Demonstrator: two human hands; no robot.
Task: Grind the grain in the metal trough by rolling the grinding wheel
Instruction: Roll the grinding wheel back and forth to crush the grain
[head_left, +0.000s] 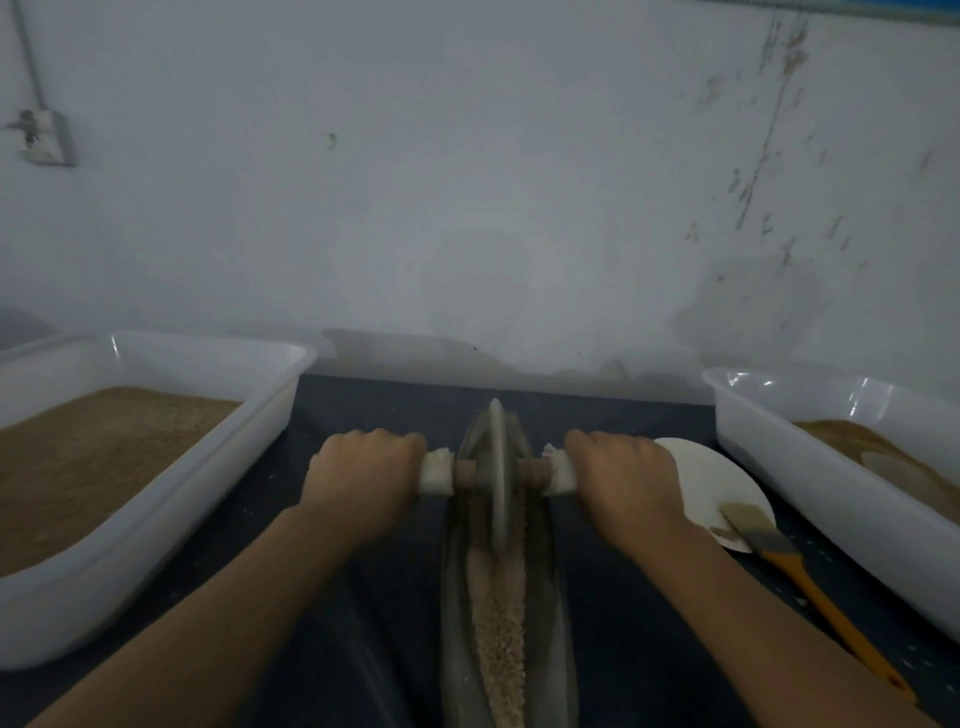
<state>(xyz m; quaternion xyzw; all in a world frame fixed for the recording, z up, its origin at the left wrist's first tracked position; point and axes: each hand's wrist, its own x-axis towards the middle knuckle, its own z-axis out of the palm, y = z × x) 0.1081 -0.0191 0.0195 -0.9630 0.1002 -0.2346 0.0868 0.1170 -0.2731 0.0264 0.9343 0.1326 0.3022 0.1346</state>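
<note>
Metal trough (457, 613) holds coarse grain (501, 623), grinding unfinished; my left hand (363, 475) and right hand (621, 475) curl fingers around the wheel (497, 467) handles at frame centre.

A long, narrow metal trough (457, 597) lies lengthwise from six o'clock toward twelve. Pale crushed grain (501, 623) fills its channel at the six o'clock end. A thin grey grinding wheel (497, 467) stands upright on edge toward its twelve o'clock end, its wooden axle crossing from nine to three o'clock.
</note>
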